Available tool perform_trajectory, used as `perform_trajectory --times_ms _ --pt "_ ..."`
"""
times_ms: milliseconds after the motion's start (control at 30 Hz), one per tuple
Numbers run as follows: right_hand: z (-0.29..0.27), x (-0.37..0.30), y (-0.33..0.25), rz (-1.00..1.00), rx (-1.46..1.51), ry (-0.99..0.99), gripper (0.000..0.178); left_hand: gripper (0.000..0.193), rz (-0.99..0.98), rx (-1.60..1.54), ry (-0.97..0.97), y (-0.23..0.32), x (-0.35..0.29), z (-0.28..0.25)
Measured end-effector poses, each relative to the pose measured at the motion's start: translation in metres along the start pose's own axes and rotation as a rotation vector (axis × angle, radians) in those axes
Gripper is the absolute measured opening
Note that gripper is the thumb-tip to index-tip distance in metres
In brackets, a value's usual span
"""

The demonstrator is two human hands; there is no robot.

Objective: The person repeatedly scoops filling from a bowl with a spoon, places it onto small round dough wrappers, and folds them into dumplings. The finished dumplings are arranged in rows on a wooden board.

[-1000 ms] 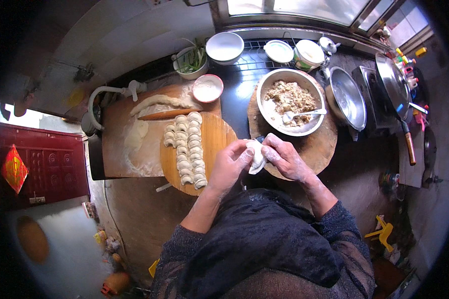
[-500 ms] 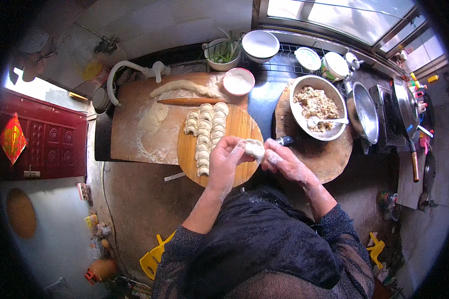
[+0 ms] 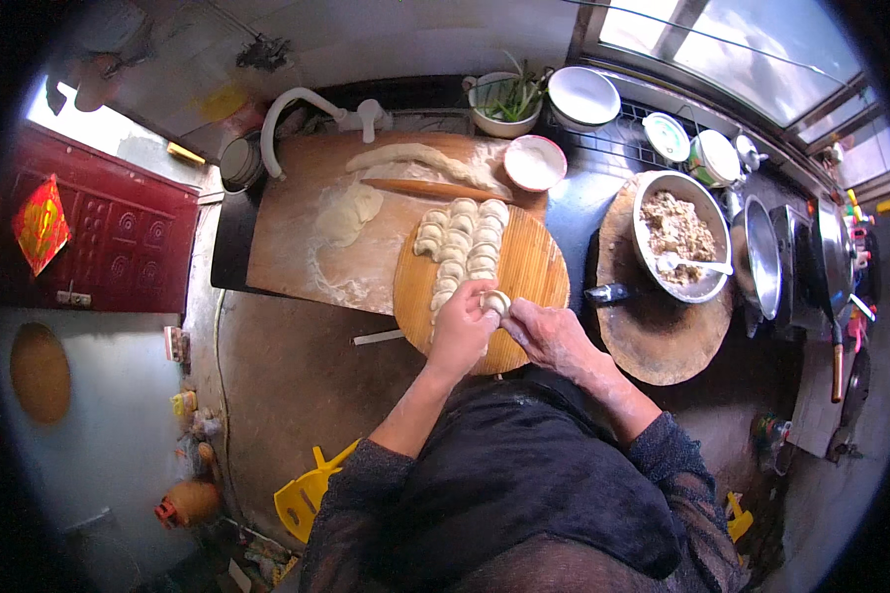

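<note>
A pale dumpling is pinched between my two hands above the near part of a round wooden board. My left hand grips its left side with thumb and fingers. My right hand, dusted with flour, presses the right side with closed fingertips. Rows of folded dumplings lie on the board, the nearest ones partly hidden by my left hand. Beyond, on a floured rectangular board, are a stack of round wrappers, a wooden rolling pin and a long dough rope.
On the right, a thick round chopping block bears a white bowl of filling with a white spoon, and a dark-handled knife. A flour bowl stands behind. A steel basin and a pan are farther right.
The whole view has swung, so the boards and bowls sit farther right in the picture. The dumpling stays in both hands and now looks more curved, its edges drawn together.
</note>
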State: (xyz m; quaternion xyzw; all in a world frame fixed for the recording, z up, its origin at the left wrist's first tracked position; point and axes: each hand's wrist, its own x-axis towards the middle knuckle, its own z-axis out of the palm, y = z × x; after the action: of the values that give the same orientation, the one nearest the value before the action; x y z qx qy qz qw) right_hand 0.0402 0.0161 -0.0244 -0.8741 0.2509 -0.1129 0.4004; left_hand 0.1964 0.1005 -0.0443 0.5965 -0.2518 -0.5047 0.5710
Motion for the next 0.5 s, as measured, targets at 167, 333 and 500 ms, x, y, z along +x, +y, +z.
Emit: perform_trajectory --times_ms 167,333,500 --pt "-0.009 -0.008 0.019 0.118 -0.067 -0.071 0.023 0.033 0.002 0.285 0.311 -0.045 0.049 -0.074" --pt "-0.019 -0.035 0.037 0.280 -0.035 0.012 0.020 0.036 0.214 0.928 0.320 -0.071 0.093 -0.130" --pt "-0.012 -0.042 0.034 0.368 0.023 -0.002 0.018 0.037 0.183 0.935 0.248 -0.072 0.103 -0.128"
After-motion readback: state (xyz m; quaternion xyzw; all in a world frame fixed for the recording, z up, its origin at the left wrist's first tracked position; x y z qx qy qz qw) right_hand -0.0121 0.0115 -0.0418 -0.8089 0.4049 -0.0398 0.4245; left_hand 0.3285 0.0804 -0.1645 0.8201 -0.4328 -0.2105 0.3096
